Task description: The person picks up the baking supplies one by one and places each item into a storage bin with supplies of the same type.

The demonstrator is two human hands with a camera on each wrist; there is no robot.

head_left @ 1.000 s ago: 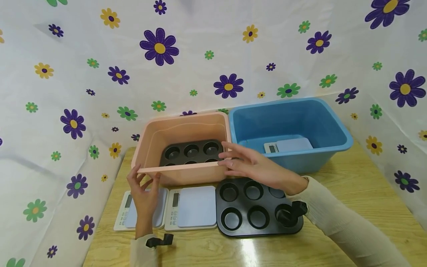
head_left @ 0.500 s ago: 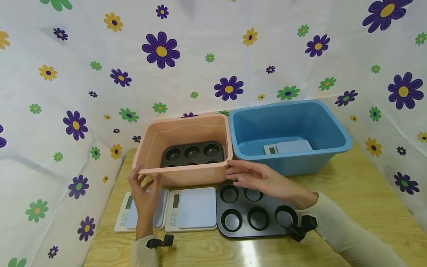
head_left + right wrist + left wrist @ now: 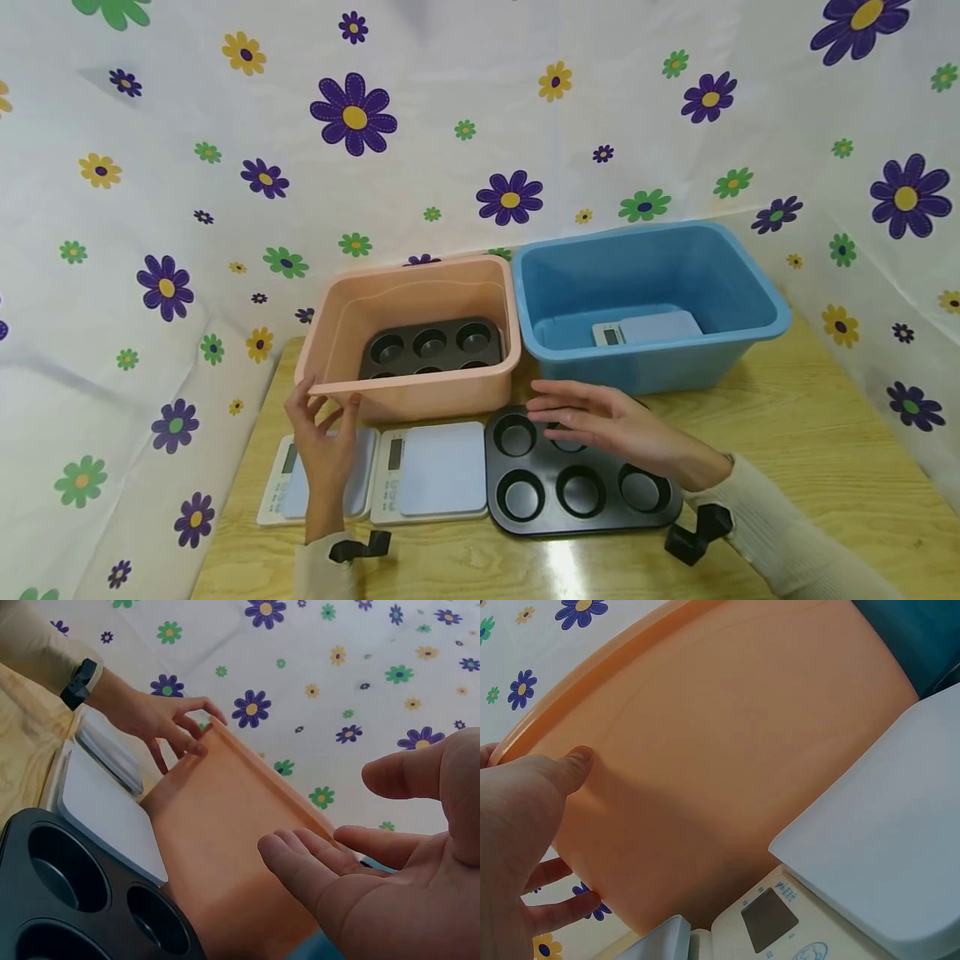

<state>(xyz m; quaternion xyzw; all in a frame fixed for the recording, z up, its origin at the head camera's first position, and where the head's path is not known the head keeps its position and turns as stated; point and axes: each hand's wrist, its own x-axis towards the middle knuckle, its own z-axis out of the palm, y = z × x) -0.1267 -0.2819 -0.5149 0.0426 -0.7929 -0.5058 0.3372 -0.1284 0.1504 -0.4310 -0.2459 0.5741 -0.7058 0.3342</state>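
Note:
My left hand (image 3: 324, 446) holds the front left corner of a peach plastic bin (image 3: 442, 397). Its thumb (image 3: 577, 766) lies against the bin's front wall, and other fingers reach round the corner. A dark muffin pan (image 3: 431, 327) lies inside this bin, its near part hidden by the front wall. My right hand (image 3: 622, 429) is over a second muffin pan (image 3: 551, 479) on the table, fingers extended and holding nothing. In the right wrist view, its fingertips appear in front of the peach bin.
A white kitchen scale (image 3: 442, 471) and another scale (image 3: 276, 492), partly behind my left hand, stand before the peach bin. To its right stands a blue bin (image 3: 645, 367) with a scale (image 3: 652, 327) inside. A flowered sheet (image 3: 435, 100) hangs behind the wooden table (image 3: 810, 433).
My right hand has drawn back from the peach bin's front right corner, moving right and toward me. My left hand stays at the left corner.

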